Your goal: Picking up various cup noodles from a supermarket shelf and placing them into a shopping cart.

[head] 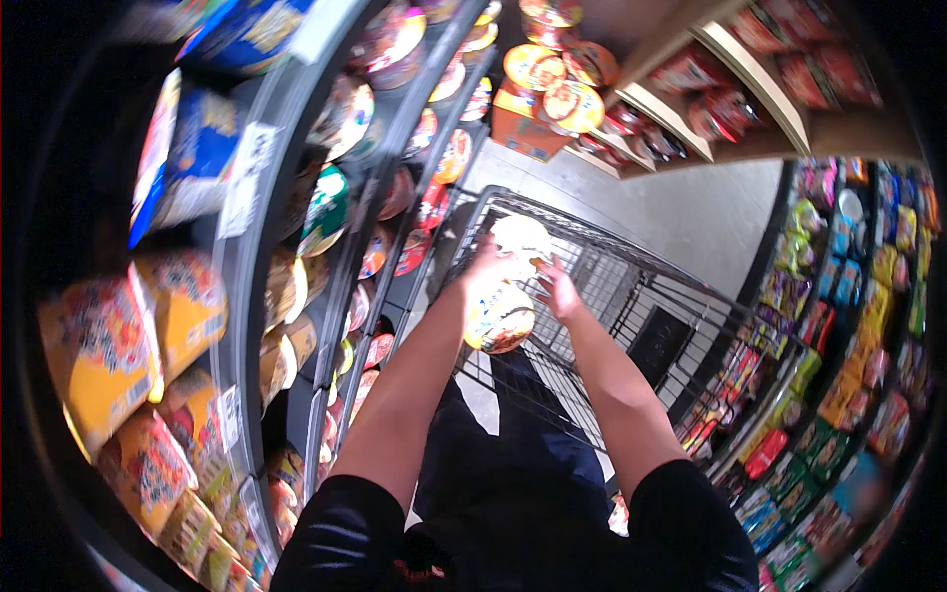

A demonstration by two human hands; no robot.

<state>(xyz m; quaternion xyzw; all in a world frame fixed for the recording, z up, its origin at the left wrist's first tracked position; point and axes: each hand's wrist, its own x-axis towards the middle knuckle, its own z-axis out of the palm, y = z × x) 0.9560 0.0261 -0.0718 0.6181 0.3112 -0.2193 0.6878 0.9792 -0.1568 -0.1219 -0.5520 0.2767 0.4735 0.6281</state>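
My left hand (488, 260) is shut on the side of a white-lidded instant noodle cup (521, 234) above a black wire shopping cart (592, 248). Glare washes out much of that hand and the lid. A second noodle cup (501, 318), with a food picture on its lid, is close below the first, beside my left wrist. What supports it is hidden. On the other side, my right hand (558, 290) has its fingers spread, the tips at the white cup's edge. Whether they press on it is unclear.
Shelves on the left hold several noodle cups (325, 211) and yellow multipacks (100, 355). Ahead, noodle bowls sit on an orange box (527, 126) by a wooden shelf (755, 81) of red packets. Snack packets fill the right-hand shelf (821, 348). Grey floor (688, 214) shows beyond the cart.
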